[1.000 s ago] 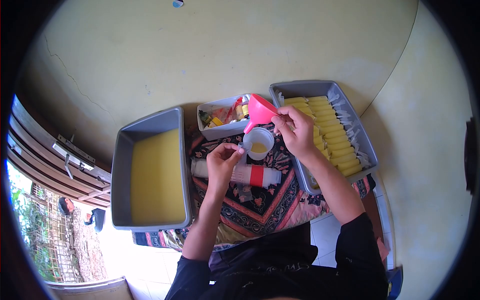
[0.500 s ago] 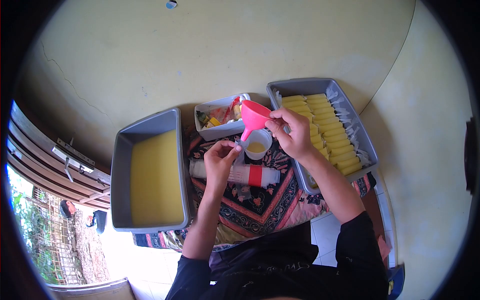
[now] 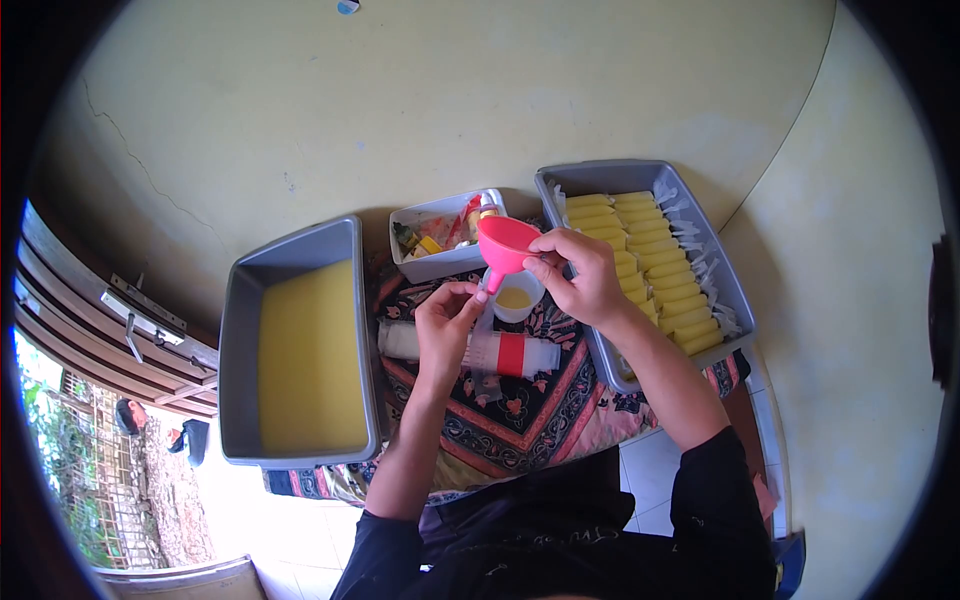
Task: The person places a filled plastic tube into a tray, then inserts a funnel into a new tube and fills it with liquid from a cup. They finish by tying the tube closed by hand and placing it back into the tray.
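My right hand [image 3: 578, 272] grips the rim of a pink funnel [image 3: 507, 243], held tilted with its spout pointing down and left. The fingers of my left hand [image 3: 447, 318] pinch the mouth of a clear plastic bag [image 3: 484, 330] around the spout's tip. The narrow bag hangs down, and no filling shows in it. Just behind the spout stands a translucent plastic cup [image 3: 522, 306] with a little yellow liquid at the bottom. Below my hands lies a stack of clear plastic bags [image 3: 538, 355] with a red band.
A grey tub [image 3: 230, 350] of yellow liquid stands on the left. Another grey tub [image 3: 735, 285] on the right holds rows of filled yellow bags [image 3: 668, 270]. A white box [image 3: 440, 266] with packets stands at the back, on the patterned cloth [image 3: 520, 430].
The funnel has moved down, and its spout now sits in the mouth of the bag. My right hand has lowered slightly with it; my left hand stays nearly in place.
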{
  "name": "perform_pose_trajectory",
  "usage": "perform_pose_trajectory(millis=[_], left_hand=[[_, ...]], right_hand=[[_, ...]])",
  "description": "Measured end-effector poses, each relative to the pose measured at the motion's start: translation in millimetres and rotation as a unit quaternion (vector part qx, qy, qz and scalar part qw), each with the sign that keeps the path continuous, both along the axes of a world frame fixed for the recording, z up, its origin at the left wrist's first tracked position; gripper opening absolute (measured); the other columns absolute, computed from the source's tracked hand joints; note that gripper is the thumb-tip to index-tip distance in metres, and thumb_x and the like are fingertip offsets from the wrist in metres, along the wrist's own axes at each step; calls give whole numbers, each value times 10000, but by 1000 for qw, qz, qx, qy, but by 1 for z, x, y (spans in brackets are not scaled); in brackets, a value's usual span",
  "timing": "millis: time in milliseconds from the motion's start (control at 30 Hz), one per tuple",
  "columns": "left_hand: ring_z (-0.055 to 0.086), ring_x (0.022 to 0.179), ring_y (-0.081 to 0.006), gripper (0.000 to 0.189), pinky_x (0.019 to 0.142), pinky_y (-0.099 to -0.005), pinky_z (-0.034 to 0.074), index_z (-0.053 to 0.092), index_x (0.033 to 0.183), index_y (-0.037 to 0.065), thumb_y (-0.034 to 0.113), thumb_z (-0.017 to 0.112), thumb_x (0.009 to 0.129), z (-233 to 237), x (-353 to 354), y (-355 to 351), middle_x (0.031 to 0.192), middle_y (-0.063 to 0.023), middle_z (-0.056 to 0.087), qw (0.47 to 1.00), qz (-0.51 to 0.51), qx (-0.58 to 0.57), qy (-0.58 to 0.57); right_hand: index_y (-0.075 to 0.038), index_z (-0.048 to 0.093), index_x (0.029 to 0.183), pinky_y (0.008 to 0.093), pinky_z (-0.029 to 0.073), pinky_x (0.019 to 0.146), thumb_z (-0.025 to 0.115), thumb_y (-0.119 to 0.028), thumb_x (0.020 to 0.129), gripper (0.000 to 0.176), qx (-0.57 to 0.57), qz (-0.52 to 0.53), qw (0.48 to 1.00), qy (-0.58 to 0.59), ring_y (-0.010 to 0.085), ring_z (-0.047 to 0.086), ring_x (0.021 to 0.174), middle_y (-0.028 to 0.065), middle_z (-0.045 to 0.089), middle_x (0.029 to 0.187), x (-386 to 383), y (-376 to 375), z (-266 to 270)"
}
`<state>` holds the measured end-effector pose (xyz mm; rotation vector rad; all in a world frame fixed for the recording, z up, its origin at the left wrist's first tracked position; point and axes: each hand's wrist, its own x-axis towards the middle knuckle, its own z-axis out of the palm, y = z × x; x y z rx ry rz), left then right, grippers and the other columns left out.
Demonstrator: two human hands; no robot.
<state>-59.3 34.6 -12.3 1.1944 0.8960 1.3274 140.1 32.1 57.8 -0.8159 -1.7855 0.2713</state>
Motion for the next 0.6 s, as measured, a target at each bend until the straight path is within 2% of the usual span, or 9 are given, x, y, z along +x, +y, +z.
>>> perform_pose_trajectory(millis=[67,200,400,467,600], left_hand=[[591,835,-67,102,774,-221,470,646,955,-24,48,670,887,0,1,-1,898,-24,664,1000,-9,-6,-21],[603,853,-80,113,794,-230,479,635,984,-26,50,650,901,-3,4,-1,925,-36,667,999,-18,-4,-42],[629,910,-109,195,823,-253,505,609,1061,-31,48,662,891,0,8,-1,962,-73,676,996,-38,-9,-75],[637,897,-115,291,808,-252,522,593,1121,-45,34,695,860,9,10,-5,970,-87,681,999,-37,9,-6],[642,876,-115,338,792,-250,535,601,1133,-61,30,725,832,7,7,-5,969,-92,686,999,-41,-9,27]], right_hand=[[35,629,876,231,462,529,707,-40,825,120,-6,-2,1000,-16,103,589,588,75,639,763,1,-1,0],[31,635,880,234,465,530,709,-38,823,116,-6,-3,1000,-23,109,594,589,77,643,770,1,-1,0],[-20,638,883,258,438,486,714,-77,823,113,21,-6,1000,-16,127,573,548,66,634,754,-3,0,-1],[-24,648,892,260,451,495,720,-77,815,118,13,-4,999,-29,132,591,564,76,652,783,-2,0,-1],[2,660,902,248,482,532,739,-41,800,135,20,2,999,-39,130,609,590,92,663,797,-4,0,-3]])
